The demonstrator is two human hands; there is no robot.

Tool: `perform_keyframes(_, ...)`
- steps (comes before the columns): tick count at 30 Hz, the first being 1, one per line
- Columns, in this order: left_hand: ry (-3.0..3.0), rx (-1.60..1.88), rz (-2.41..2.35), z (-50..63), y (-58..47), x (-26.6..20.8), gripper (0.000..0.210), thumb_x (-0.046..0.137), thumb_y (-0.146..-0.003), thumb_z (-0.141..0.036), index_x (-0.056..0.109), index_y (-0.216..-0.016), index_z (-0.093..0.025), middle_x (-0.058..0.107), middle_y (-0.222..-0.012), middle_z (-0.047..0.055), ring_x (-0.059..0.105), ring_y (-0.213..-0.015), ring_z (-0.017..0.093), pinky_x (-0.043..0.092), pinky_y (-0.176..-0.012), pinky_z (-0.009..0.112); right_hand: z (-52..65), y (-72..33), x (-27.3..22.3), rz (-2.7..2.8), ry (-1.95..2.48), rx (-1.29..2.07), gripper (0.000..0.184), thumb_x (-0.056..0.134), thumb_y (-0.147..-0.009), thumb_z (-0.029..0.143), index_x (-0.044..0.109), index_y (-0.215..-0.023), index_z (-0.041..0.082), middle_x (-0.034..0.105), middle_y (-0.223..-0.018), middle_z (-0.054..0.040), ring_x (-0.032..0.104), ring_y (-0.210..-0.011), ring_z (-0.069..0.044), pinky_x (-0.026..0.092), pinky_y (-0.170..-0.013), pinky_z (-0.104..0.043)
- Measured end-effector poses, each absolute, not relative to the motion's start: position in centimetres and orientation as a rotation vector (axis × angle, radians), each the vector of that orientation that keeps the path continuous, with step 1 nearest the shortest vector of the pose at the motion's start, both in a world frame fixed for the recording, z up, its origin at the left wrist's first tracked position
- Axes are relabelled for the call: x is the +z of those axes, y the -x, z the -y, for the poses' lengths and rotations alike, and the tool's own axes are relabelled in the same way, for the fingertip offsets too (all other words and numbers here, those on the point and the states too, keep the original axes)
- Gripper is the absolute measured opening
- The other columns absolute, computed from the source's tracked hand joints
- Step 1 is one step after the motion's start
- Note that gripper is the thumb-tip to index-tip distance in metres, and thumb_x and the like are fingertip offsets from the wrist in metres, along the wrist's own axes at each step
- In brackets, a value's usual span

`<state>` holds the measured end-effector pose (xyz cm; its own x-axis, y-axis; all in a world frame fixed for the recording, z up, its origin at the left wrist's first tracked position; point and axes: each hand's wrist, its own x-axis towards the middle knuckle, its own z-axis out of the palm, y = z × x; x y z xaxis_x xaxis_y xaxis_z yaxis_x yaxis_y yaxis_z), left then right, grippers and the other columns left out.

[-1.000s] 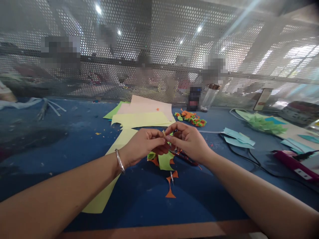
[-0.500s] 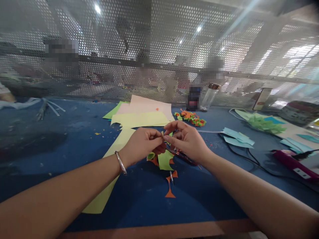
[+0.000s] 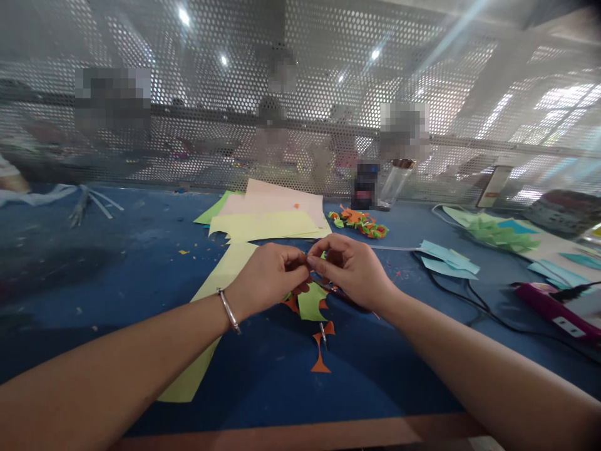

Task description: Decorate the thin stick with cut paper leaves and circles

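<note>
My left hand (image 3: 272,274), with a silver bangle at the wrist, is closed in a pinch at the centre of the table. Its fingertips meet those of my right hand (image 3: 352,266), which is pinched too. Whatever lies between the fingers is too small and covered to make out. Just below my hands are a green paper scrap (image 3: 312,303) with curved cut edges and some orange bits partly under it. Closer to me lies a narrow orange paper offcut (image 3: 321,358). A long yellow-green paper strip (image 3: 188,382) passes beneath my left forearm.
Pink paper sheets (image 3: 282,199) and yellow sheets (image 3: 263,225) lie behind my hands. Orange and green curled paper pieces (image 3: 361,223) are heaped beyond my right hand. At right are blue paper pieces (image 3: 448,260), a black cable and a purple power strip (image 3: 558,313). A perforated metal screen (image 3: 211,138) closes the back.
My fingertips have drawn closer together, and the right fingers have curled in and dropped slightly. The papers on the table stay where they were.
</note>
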<state>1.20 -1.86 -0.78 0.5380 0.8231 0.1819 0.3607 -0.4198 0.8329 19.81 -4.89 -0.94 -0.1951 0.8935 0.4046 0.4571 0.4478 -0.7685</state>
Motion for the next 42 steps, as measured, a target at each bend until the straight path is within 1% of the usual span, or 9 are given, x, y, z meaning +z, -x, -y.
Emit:
perform_keyframes(7,-2.014,0.712,-0.937,1.9,-1.0,-0.5,0.018,0.056,-0.084,-0.024,0.070,-0.075,-0.018,0.073,-0.070,0.001,0.072,-0.065,0.016,0.053,-0.056,0.022,4.7,-20.0,-0.7,1.754,1.099,0.757,0.014,0.066,-0.088,0.033,0.065,-0.088,0.019,0.062,-0.070,0.0025,0.059,-0.052,-0.010,0.045,-0.051,-0.024)
perform_keyframes(13,-2.039,0.688,-0.860,1.9,-0.9,-0.4,0.017,0.058,-0.081,-0.020,0.073,-0.074,-0.018,0.070,-0.066,0.000,0.065,-0.062,0.012,0.046,-0.055,0.021,4.5,-20.5,-0.6,1.676,1.014,0.872,0.019,0.069,-0.086,0.036,0.065,-0.087,0.017,0.062,-0.077,0.0015,0.059,-0.051,-0.009,0.046,-0.049,-0.023)
perform_keyframes(19,-2.042,0.653,-0.866,1.8,-1.0,-0.2,0.015,0.059,-0.083,-0.025,0.072,-0.079,-0.017,0.069,-0.069,0.001,0.061,-0.061,0.013,0.044,-0.055,0.023,4.5,-20.6,-0.5,1.689,1.011,0.863,0.023,0.071,-0.085,0.039,0.066,-0.087,0.016,0.063,-0.076,0.0012,0.059,-0.051,-0.008,0.046,-0.048,-0.022)
perform_keyframes(22,-2.032,0.764,-0.879,1.8,-1.2,0.1,0.013,0.065,-0.081,-0.028,0.068,-0.088,-0.017,0.069,-0.076,0.001,0.060,-0.064,0.012,0.046,-0.058,0.023,4.5,-20.7,-0.4,1.690,1.025,0.851,0.025,0.070,-0.086,0.041,0.066,-0.088,0.016,0.062,-0.075,0.0013,0.058,-0.050,-0.007,0.045,-0.048,-0.022)
perform_keyframes(25,-1.918,0.876,-0.834,1.8,-1.4,0.0,0.025,0.069,-0.079,-0.026,0.062,-0.101,-0.018,0.069,-0.083,0.002,0.064,-0.072,0.014,0.050,-0.064,0.026,4.5,-20.7,-0.5,1.692,1.030,0.866,0.026,0.070,-0.085,0.042,0.066,-0.089,0.016,0.062,-0.074,0.0013,0.056,-0.049,-0.007,0.044,-0.047,-0.023)
perform_keyframes(28,-1.798,0.885,-0.797,1.7,-1.5,-0.3,0.028,0.070,-0.078,-0.022,0.058,-0.103,-0.019,0.069,-0.081,0.002,0.066,-0.077,0.016,0.051,-0.070,0.028,4.5,-20.6,-0.6,1.701,1.036,0.874,0.026,0.069,-0.086,0.042,0.065,-0.089,0.017,0.063,-0.076,0.0006,0.056,-0.049,-0.008,0.044,-0.047,-0.023)
perform_keyframes(33,-1.743,0.895,-0.851,1.2,-1.4,-0.6,0.026,0.073,-0.076,-0.020,0.059,-0.098,-0.019,0.066,-0.075,0.001,0.063,-0.072,0.015,0.048,-0.064,0.027,4.4,-20.7,-0.8,1.747,1.104,0.798,0.024,0.065,-0.088,0.041,0.065,-0.092,0.018,0.064,-0.079,-0.0005,0.057,-0.050,-0.008,0.045,-0.050,-0.024)
perform_keyframes(38,-1.633,1.027,-0.939,0.6,-1.0,-0.2,0.028,0.072,-0.077,-0.021,0.059,-0.102,-0.017,0.062,-0.078,0.000,0.060,-0.069,0.013,0.046,-0.061,0.025,4.7,-20.7,-0.6,2.010,1.197,0.498,0.013,0.061,-0.091,0.029,0.068,-0.089,0.018,0.064,-0.076,0.0003,0.054,-0.059,-0.009,0.040,-0.055,-0.023)
perform_keyframes(42,-1.622,1.129,-0.981,0.1,-0.6,-0.1,0.028,0.071,-0.079,-0.023,0.060,-0.104,-0.016,0.062,-0.083,0.001,0.059,-0.077,0.013,0.045,-0.067,0.024,5.4,-20.0,-0.5,2.350,1.119,0.367,0.012,0.062,-0.091,0.025,0.068,-0.098,0.018,0.064,-0.079,0.0002,0.054,-0.065,-0.010,0.038,-0.060,-0.023)
